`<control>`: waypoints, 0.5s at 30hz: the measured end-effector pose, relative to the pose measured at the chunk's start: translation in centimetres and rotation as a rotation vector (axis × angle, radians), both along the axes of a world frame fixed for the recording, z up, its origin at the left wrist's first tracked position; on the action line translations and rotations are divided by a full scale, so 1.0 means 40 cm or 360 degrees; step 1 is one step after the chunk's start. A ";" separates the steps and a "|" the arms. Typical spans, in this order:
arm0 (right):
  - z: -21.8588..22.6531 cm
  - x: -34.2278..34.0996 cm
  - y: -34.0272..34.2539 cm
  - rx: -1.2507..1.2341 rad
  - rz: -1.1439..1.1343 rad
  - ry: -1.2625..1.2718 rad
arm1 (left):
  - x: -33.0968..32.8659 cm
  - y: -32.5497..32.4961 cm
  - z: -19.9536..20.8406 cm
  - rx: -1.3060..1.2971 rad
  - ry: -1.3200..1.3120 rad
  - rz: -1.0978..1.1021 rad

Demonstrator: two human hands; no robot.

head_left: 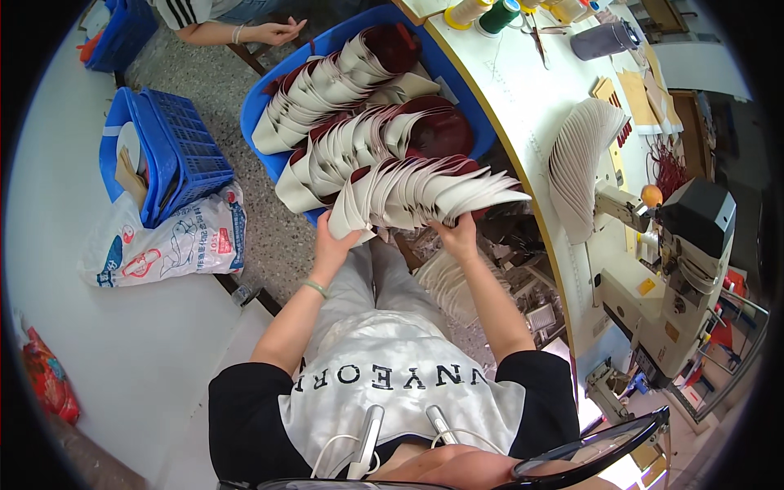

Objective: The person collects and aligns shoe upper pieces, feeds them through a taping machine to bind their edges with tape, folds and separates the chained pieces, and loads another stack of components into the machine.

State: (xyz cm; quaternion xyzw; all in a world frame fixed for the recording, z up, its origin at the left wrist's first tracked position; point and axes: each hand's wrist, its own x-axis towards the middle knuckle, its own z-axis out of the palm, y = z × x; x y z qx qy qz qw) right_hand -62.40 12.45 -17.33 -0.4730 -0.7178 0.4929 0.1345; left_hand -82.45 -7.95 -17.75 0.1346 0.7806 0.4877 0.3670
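Note:
My left hand (331, 247) and my right hand (459, 237) are closed round the two ends of a long stack of nested, curved off-white leather-like pieces (408, 196). Dark red shows on the inner side of the pieces, and they fan out toward my right. I hold the stack across the near rim of a blue plastic tub (255, 106). Inside the tub lie similar stacks, one in the middle (351, 147) and another farther back (327, 90). My fingertips are partly hidden beneath the pieces.
To the right is a white worktable (506, 90) with a sewing machine (670, 286), a fanned stack of pale pieces (581, 155), thread spools (498, 16) and a dark bottle (604, 39). Blue crates (188, 139) stand left, by a printed white sack (180, 241). Another person's hand (282, 33) is beyond the tub.

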 end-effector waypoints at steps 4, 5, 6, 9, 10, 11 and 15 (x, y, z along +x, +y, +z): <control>0.031 0.042 -0.031 0.0165 0.0047 0.0067 | -0.018 -0.008 0.097 0.0104 0.0127 -0.0051; 0.038 0.048 -0.033 0.0539 0.0226 0.0057 | -0.022 -0.008 0.113 0.0136 0.0130 -0.0040; 0.046 0.050 -0.036 0.0912 0.0407 0.0047 | -0.027 -0.012 0.119 0.0142 0.0130 -0.0050; 0.071 0.031 -0.041 0.1475 0.0517 -0.0339 | -0.043 -0.012 0.144 0.0302 0.0288 0.0031; 0.084 0.013 -0.040 0.1750 0.0573 -0.0533 | -0.052 -0.006 0.159 0.0306 0.0298 0.0030; 0.104 0.000 -0.035 0.2029 0.0656 -0.0646 | -0.061 0.000 0.175 0.0344 0.0335 0.0066; 0.134 -0.087 -0.002 0.1812 0.0558 -0.0201 | -0.109 -0.007 0.202 0.0411 0.0516 0.0146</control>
